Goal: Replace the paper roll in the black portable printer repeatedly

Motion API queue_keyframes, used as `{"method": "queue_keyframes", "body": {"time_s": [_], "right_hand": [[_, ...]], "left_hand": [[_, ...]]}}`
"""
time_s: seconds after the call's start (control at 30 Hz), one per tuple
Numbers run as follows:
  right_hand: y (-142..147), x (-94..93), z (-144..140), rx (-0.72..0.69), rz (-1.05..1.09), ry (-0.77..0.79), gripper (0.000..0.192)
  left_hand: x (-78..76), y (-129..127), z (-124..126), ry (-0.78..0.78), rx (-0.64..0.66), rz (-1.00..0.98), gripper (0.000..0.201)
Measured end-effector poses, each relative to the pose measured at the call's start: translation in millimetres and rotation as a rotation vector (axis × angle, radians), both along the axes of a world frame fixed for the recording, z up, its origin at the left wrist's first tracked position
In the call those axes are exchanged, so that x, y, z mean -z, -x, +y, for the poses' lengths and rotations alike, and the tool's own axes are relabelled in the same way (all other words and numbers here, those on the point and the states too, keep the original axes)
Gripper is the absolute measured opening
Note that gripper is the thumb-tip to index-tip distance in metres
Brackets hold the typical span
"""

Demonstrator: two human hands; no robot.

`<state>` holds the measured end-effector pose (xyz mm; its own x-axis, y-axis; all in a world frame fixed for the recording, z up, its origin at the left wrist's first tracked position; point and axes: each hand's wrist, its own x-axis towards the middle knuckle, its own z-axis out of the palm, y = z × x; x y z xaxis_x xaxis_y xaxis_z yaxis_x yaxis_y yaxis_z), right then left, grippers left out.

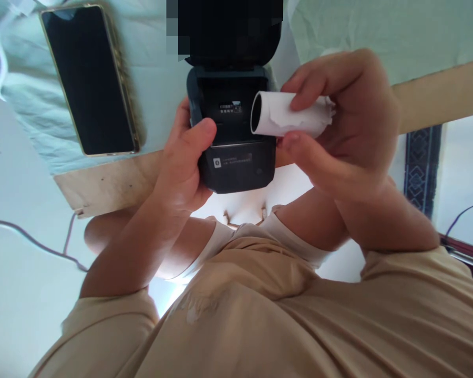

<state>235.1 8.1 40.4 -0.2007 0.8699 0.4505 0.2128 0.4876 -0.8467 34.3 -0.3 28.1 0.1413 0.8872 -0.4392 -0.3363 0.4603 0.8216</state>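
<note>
My left hand (pixel 185 163) grips the left side of a small dark printer (pixel 234 157) whose lid stands open, its empty paper bay facing me. My right hand (pixel 350 121) pinches a white paper roll (pixel 287 114) with a torn edge between thumb and fingers, just to the right of the open bay and touching its rim. The roll's hollow end points left toward the bay. Both hands hover over the near edge of a wooden table (pixel 102 181).
A black phone (pixel 87 79) in a gold case lies screen-up on a pale cloth (pixel 153 47) at the left. A thin cable (pixel 31 241) runs across the light floor at the lower left. My beige shirt and shorts fill the lower frame.
</note>
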Motion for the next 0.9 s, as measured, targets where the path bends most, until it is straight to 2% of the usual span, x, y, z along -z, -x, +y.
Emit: {"method": "queue_keyframes", "body": {"time_s": [0.13,0.27,0.37,0.47,0.53,0.63,0.77,0.9], "right_hand": [[-1.4,-5.5,0.7,0.041,-0.115,-0.099,0.016],[2.6,-4.8,5.7,0.076,-0.175,-0.201,0.017],[7.3,-4.3,10.6,0.057,-0.166,-0.201,0.021],[11.8,-6.0,13.5,0.042,-0.182,-0.272,0.020],[13.6,-7.6,13.9,0.034,-0.245,-0.278,0.017],[14.4,-7.3,14.2,0.027,-0.317,-0.246,0.026],[13.9,-4.9,16.0,0.020,-0.376,-0.297,0.030],[16.0,-7.2,13.4,-0.033,-0.358,-0.178,0.021]], "left_hand": [[2.0,-0.6,-3.8,-0.065,-0.039,-0.144,0.038],[1.4,0.7,-4.7,-0.067,-0.011,-0.143,0.034],[1.7,1.2,-5.5,-0.084,-0.001,-0.133,0.034],[2.9,0.2,-6.7,-0.112,-0.022,-0.170,0.033],[3.7,-0.6,-7.6,-0.129,-0.025,-0.194,0.034],[4.8,-1.1,-8.6,-0.140,-0.020,-0.204,0.038],[7.6,-0.5,-8.9,-0.140,-0.020,-0.137,0.040],[9.1,-0.6,-8.7,-0.152,-0.011,-0.062,0.046]]}}
